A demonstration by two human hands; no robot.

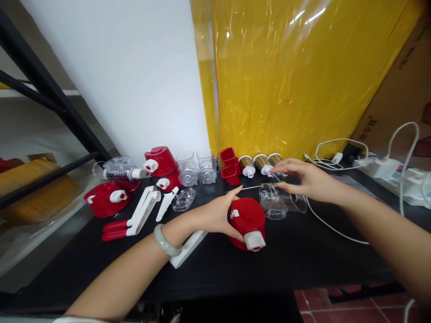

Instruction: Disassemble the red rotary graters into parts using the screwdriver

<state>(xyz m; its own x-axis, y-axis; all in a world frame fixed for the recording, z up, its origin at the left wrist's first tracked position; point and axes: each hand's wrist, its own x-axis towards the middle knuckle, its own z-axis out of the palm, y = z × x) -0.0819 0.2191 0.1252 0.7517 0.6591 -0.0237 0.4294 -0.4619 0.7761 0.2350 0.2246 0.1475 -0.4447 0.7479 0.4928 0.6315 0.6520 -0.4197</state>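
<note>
My left hand (218,215), with a pale bangle at the wrist, grips the left side of a red rotary grater base (248,215). That base stands on the black table, its white knob (255,241) facing me. My right hand (305,179) hovers palm down to the right, thumb and fingers apart, above a transparent plastic hopper (273,204). A thin screwdriver (253,187) lies behind the base, its handle end close to my right fingertips. Partly under my left wrist is a white crank handle (188,249).
Grater drums (247,166) stand at the back beside red plastic parts (229,165). To the left are transparent cups (188,169), red bases (161,161) and white handles with red grips (134,217). White cables and a power strip (400,179) lie at right.
</note>
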